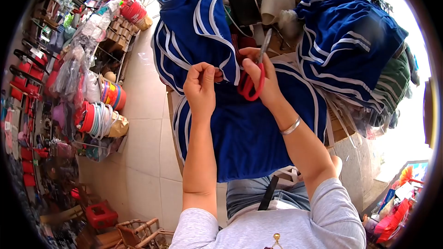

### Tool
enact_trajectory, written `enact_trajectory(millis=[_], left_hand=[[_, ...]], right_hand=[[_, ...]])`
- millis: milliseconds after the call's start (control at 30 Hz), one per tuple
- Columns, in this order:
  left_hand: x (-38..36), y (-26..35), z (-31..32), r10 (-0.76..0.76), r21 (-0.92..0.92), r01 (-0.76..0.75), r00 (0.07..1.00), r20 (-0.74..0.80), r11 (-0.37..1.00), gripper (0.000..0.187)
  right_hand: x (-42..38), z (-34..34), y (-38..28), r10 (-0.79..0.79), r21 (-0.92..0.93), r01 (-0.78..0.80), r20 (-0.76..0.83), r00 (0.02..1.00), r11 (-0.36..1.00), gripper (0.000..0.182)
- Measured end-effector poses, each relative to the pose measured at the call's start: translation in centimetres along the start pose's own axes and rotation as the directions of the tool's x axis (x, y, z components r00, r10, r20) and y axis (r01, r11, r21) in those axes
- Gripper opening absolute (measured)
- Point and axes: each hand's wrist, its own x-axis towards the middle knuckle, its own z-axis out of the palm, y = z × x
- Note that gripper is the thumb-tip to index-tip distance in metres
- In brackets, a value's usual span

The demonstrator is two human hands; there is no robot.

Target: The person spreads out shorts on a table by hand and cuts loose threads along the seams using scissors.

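Blue garment [244, 133] across your lap, long axis running away from you. Your left hand [200, 85] pinches its top edge, fingers closed. Your right hand [260, 76] just beside, clamped on red scissors [254, 76], blades pointing up-away.

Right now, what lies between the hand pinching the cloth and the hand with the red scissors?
In the head view, only a fold of the blue garment lies between the left hand and the right hand holding the scissors.

free: floor [143, 124] left | blocked: garment piles [346, 41] ahead, right
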Motion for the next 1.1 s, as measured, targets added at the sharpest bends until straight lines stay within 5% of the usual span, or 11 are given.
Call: enact_trajectory(millis=[67,133,200,333,433,567,667,1100], left_hand=[[0.1,0.1,-0.2,-0.04,-0.079,0.039,0.999,-0.007,0.996,0.015],[0.1,0.4,-0.2,-0.077,-0.147,0.078,0.997,0.015,0.986,0.016],[0.2,0.3,-0.3,-0.077,-0.169,0.077,0.997,0.006,0.983,0.017],[0.2,0.1,-0.1,-0.062,-0.2,0.056,0.998,-0.022,0.978,0.018],[0.3,-0.2,-0.4,-0.067,-0.198,0.065,0.998,-0.004,0.978,0.021],[0.1,0.1,-0.1,-0.082,-0.237,0.076,0.996,-0.015,0.969,0.019],[0.1,0.0,-0.1,-0.076,-0.248,0.073,0.997,-0.004,0.966,0.018],[0.0,-0.2,0.1,-0.064,-0.21,0.066,0.998,0.015,0.976,0.022]], right_hand=[[-0.9,-0.6,-1.4,-0.277,-0.28,0.306,0.139,0.951,0.91,0.028],[-2.2,-0.7,-3.2,-0.189,-0.189,0.226,0.195,0.962,0.956,0.029],[-2.5,-1.1,-3.5,0.037,-0.003,-0.042,0.557,0.83,0.999,0.037],[-2.5,-1.2,-2.8,0.424,-0.228,-0.373,0.661,0.619,0.899,0.046],[-2.2,-1.6,-1.8,0.448,-0.277,-0.367,0.698,0.558,0.888,0.049],[-2.9,-1.5,-0.4,0.359,-0.265,-0.242,0.7,0.617,0.933,0.058],[-2.6,-1.4,-1.4,0.456,-0.296,-0.351,0.647,0.61,0.889,0.057],[-2.6,-1.3,-1.5,0.371,-0.234,-0.289,0.64,0.673,0.928,0.052]])
